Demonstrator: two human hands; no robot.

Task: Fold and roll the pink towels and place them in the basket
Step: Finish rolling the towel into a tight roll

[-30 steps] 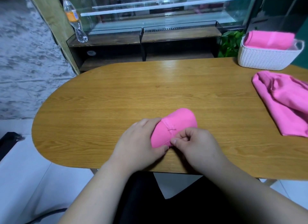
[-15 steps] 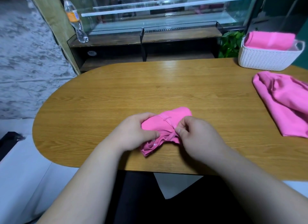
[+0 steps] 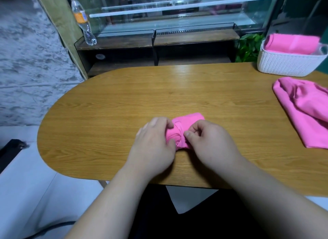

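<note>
**A:** Where are we with this one?

**B:** We have the rolled towel (image 3: 188,121) on the counter (image 3: 124,103), about the middle and toward the near edge. Our left hand (image 3: 156,141) curls round its left end. Our right hand (image 3: 208,143) pinches a loose fold on its near right side between thumb and fingertips.

**A:** So it isn't tidy yet?

**B:** We'd judge not. The cloth between our hands looks bunched and creased. If we let that pinch go now, the soft layers may spring open and we'd have to roll again.

**A:** And the carry?

**B:** The basket (image 3: 287,66) sits at the far right, well apart from us, with a folded towel (image 3: 291,44) already in it. If we lift by one end only, the inner layers could slide out. The loose towel (image 3: 305,110) lies on the right, near the basket, so a low pass might catch and drag it.
</note>
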